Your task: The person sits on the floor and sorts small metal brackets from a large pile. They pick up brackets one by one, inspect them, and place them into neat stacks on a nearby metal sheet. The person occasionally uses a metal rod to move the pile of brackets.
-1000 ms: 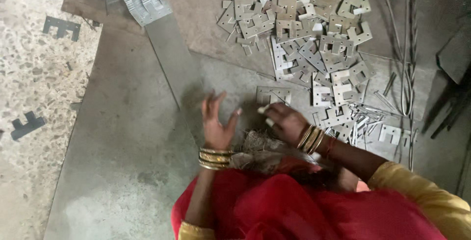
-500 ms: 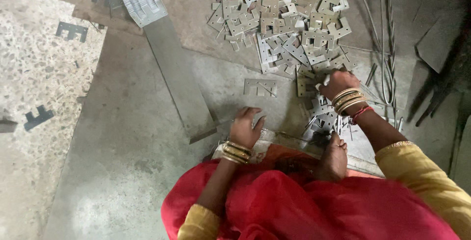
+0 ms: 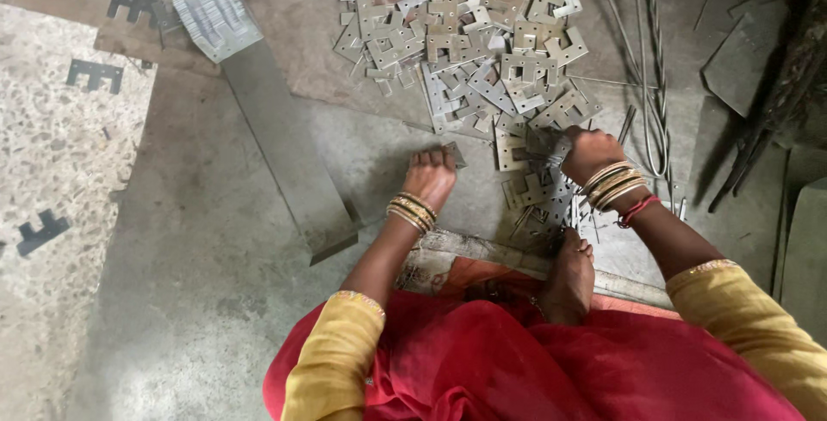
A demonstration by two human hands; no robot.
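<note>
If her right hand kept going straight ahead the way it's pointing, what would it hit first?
Probably the pile of flat notched metal plates. The right hand points up the picture and already rests at the pile's near edge; depth is hard to judge.

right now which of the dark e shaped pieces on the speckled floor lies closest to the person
The dark E-shaped piece at the lower left edge, lying tilted. The other one on the speckled floor lies higher up, farther from the person.
</note>
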